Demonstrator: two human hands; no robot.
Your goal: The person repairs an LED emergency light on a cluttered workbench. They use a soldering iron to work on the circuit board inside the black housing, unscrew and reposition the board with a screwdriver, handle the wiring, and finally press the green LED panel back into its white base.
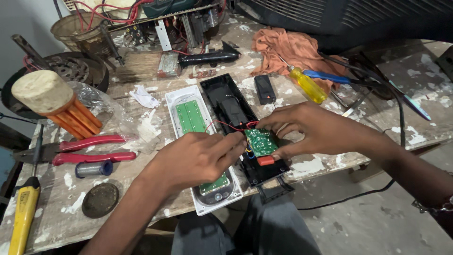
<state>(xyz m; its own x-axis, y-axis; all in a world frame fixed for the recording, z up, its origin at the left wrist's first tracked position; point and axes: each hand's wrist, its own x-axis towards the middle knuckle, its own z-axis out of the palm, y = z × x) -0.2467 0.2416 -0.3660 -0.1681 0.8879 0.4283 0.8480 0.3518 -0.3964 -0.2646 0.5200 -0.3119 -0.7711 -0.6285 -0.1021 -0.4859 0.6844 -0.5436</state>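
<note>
A small green circuit board (261, 141) with red wires (230, 126) lies over the near end of a long black plastic housing (225, 105). My right hand (317, 128) pinches the board's far and right edges, just above an orange switch (265, 160). My left hand (200, 158) reaches in from the left, fingertips touching the board's left edge. Under my left hand lies a white tray-shaped cover (179, 101) carrying a green LED panel (189, 116).
Red-handled pliers (89, 148), a solder spool (93, 168), a round dark tin lid (99, 199) and a yellow-handled tool (22, 212) lie at left. A yellow screwdriver (307, 85), orange rag (289, 51) and small black remote (264, 89) sit at the back right. The bench edge runs close by.
</note>
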